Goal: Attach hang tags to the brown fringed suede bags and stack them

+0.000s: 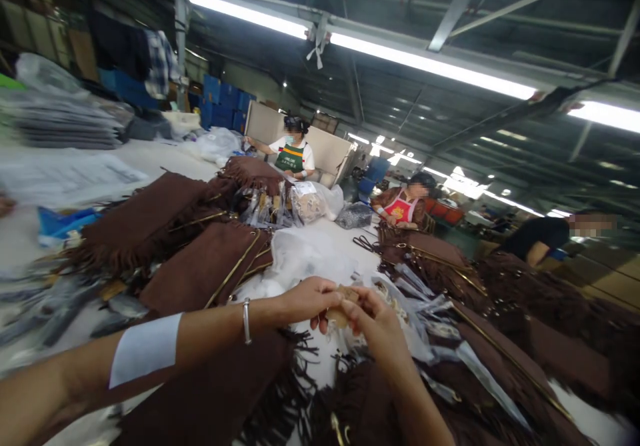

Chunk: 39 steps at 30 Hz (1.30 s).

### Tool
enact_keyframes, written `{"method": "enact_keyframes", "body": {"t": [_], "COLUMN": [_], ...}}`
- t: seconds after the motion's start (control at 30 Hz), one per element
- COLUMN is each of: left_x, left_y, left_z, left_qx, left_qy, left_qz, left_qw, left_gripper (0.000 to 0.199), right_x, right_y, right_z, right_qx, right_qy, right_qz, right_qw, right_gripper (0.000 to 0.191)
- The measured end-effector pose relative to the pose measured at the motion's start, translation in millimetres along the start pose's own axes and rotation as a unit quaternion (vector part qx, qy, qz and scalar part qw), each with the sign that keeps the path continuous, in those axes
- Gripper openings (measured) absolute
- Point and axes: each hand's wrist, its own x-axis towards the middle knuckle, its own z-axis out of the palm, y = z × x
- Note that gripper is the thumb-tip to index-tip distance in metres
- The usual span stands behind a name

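My left hand [317, 297] and my right hand [373, 311] meet above the table, fingers closed on a small tan card tag [342, 314] between them. A silver bangle and a white patch are on my left arm. Below my left forearm lies a brown fringed bag [210, 393]. Another brown bag with a gold zipper [200, 269] rests just beyond that forearm. Behind my fingers is a clear plastic bag [397, 299] with pale cords or tags in it, partly hidden by my right hand. Crumpled white plastic [305, 253] lies past my hands.
More brown fringed bags [145, 213] are heaped at left, and others [505, 339] fill the right side with plastic-wrapped strips. Stacked grey pieces [67, 123] stand far left. Across the table are a person in a green apron [293, 158], one in red [400, 211] and one in black [537, 236].
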Motion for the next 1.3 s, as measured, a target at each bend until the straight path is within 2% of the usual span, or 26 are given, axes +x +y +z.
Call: {"method": "enact_keyframes", "body": {"t": [0.1,0.2,0.27,0.33,0.43,0.6,0.7,0.77,0.83,0.93,1.03,1.2,1.3], "left_x": [-46.0,-94.4,-123.5,-147.8,-173.0,-192.5,-198.3,-202.3,-207.4,-217.3,-227.8,-242.2,-250.9], "left_y": [-15.6,-38.7,-51.8,-60.3,-66.2,-71.4,-75.9,-78.4,-79.3,-77.0,-73.7,-69.7,-64.2], "left_z": [-12.7,-22.1,-24.4,-24.9,-25.7,-30.9,-33.9,-36.0,-38.3,-41.8,-43.9,-46.5,-50.0], "left_qx": [-0.137,-0.272,-0.318,-0.33,-0.312,-0.246,-0.226,-0.206,-0.187,-0.177,-0.182,-0.183,-0.164], "left_qy": [0.0,-0.078,-0.121,-0.12,-0.078,-0.012,0.002,0.005,0.001,-0.011,-0.023,-0.01,-0.014], "left_qz": [-0.027,-0.092,-0.125,-0.126,-0.117,-0.107,-0.087,-0.077,-0.073,-0.085,-0.102,-0.121,-0.13], "left_qw": [0.99,0.955,0.932,0.928,0.94,0.963,0.97,0.975,0.98,0.98,0.978,0.976,0.978], "left_gripper": [0.053,0.065,0.065,0.059,0.046,0.04,0.041,0.041,0.039,0.033,0.029,0.026,0.029], "right_x": [-17.7,-37.9,-50.7,-62.4,-77.8,-98.7,-111.5,-121.0,-130.5,-142.3,-150.5,-164.1,-170.6], "right_y": [-2.5,-1.0,0.3,2.0,6.9,25.0,40.1,49.4,55.8,57.0,51.9,53.4,56.8], "right_z": [35.0,61.0,76.3,89.8,103.9,113.2,117.2,120.0,122.6,127.0,134.6,155.6,173.1], "right_qx": [0.117,0.231,0.278,0.302,0.311,0.287,0.234,0.19,0.144,0.046,-0.036,-0.001,0.056], "right_qy": [0.01,0.031,0.04,0.05,0.063,0.092,0.107,0.083,0.033,-0.036,-0.061,-0.1,-0.118], "right_qz": [0.037,0.093,0.122,0.142,0.16,0.163,0.173,0.18,0.177,0.159,0.12,0.091,0.104], "right_qw": [0.992,0.968,0.952,0.941,0.935,0.939,0.951,0.961,0.973,0.986,0.99,0.991,0.986], "right_gripper": [0.036,0.035,0.035,0.036,0.034,0.032,0.042,0.051,0.054,0.047,0.04,0.04,0.056]}}
